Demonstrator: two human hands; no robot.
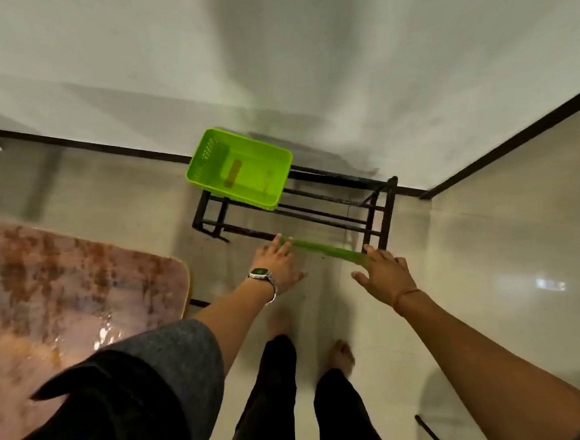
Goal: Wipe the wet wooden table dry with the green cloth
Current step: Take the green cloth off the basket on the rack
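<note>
Both hands' fingers [280, 243], green cloth [321, 249] stretched between

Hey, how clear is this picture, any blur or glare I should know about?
Head view: the green cloth is smeared by motion blur between both hands; glare glints off the wet wooden table and the floor tiles; wide-angle distortion bends the wall lines.

We look down past our 2 outstretched arms. Our left hand [278, 267], a watch [261, 274] on its wrist, and our right hand [385, 275] reach toward a blurred green cloth [321, 248] stretched between their fingertips; whether either grips it we cannot tell. Beyond stands a black metal rack [315, 211] with a green plastic basket [240, 168] on top. The wet wooden table [63, 287] lies at left, glistening.
</note>
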